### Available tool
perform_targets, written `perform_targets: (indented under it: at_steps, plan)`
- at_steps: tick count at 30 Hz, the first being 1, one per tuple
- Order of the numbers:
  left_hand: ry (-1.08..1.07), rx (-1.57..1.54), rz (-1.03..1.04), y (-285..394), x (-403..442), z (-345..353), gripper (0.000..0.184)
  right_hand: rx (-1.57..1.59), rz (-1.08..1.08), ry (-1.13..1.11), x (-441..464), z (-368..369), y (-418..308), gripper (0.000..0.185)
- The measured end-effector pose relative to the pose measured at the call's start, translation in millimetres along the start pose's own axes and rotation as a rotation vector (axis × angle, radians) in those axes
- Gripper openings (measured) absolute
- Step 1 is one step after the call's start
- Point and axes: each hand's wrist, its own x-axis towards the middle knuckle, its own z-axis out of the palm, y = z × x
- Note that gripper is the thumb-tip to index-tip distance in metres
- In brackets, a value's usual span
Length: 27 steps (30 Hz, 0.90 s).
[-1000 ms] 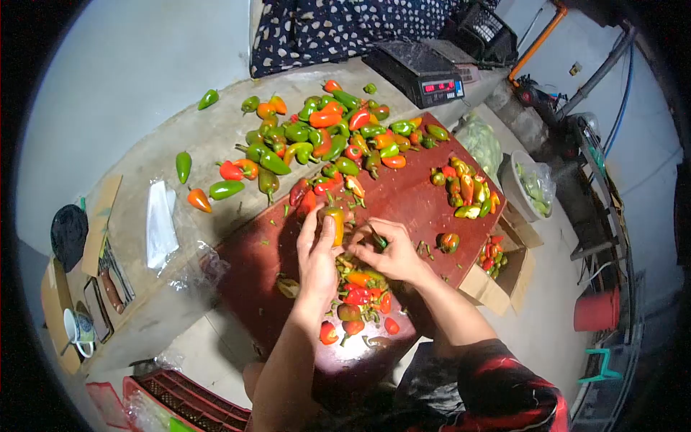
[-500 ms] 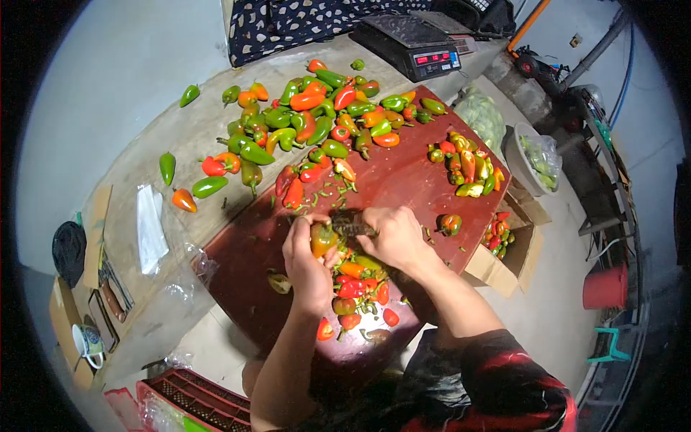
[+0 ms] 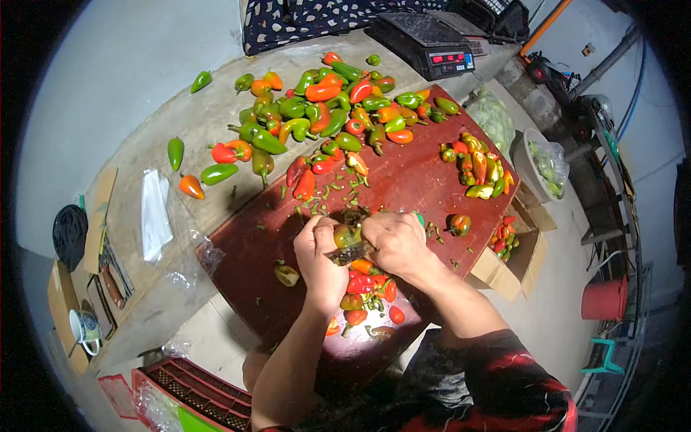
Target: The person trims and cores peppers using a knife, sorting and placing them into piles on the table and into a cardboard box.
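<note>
Over the near half of the red board point(image 3: 403, 180), my left hand point(image 3: 320, 259) is closed around a green-orange pepper point(image 3: 346, 235). My right hand point(image 3: 396, 241) grips a knife, whose dark blade point(image 3: 350, 253) lies against the pepper's near side; a bit of green, probably the handle, shows past the knuckles. Below my hands are red and orange peppers point(image 3: 361, 285) and trimmed green bits. A cut pepper piece point(image 3: 286, 273) lies left of my left hand. Green scraps point(image 3: 338, 191) are scattered beyond my hands.
A big heap of peppers point(image 3: 317, 108) spreads over the concrete counter and the board's far edge. A smaller pile point(image 3: 475, 165) sits at the board's right. A cardboard box point(image 3: 529, 259) with peppers stands beside it. A digital scale point(image 3: 425, 47) is at the back.
The knife blade has swung from the pepper's far right side to its near side. My right hand has turned and come closer to my left hand. The whole view has shifted slightly.
</note>
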Motion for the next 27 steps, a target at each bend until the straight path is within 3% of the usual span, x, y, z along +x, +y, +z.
perform_targets:
  at_steps: [3,15,27]
  plan:
    - [-0.029,-0.049,-0.085,1.5,-2.6,1.6,0.028,-0.017,0.007,0.008,1.4,-2.4,-0.9,0.013]
    - [-0.069,-0.02,0.029,-15.7,-0.9,-2.2,0.026,-0.066,-0.015,-0.071,0.1,-8.4,-3.1,0.014]
    - [-0.072,-0.2,-0.125,-11.0,-5.6,-0.6,0.026,-0.091,-0.022,-0.105,-3.0,-10.9,-5.2,0.013]
